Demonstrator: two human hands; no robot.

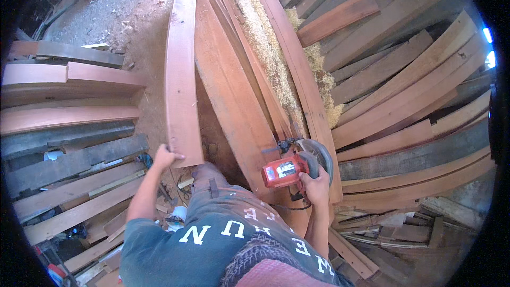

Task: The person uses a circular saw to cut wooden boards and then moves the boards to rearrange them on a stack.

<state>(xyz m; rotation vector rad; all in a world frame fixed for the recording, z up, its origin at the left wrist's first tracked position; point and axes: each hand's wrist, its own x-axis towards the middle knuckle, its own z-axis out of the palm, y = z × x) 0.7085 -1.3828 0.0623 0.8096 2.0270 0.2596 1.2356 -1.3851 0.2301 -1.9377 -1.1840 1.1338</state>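
Stacked timber (414,103) fills the frame's right, while left of centre the left hand (166,158) grips the long plank (183,74), and the right hand (317,185) wraps its fingers around the red power tool (280,173), seemingly a steadying step, calling next for firm control.

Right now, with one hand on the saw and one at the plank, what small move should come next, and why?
Probably ease the right hand off the red saw, if its blade is stopped, which I cannot tell. The saw seems to rest on the boards, while only the left hand is at the near end of the long plank, so a second hand could steady it.
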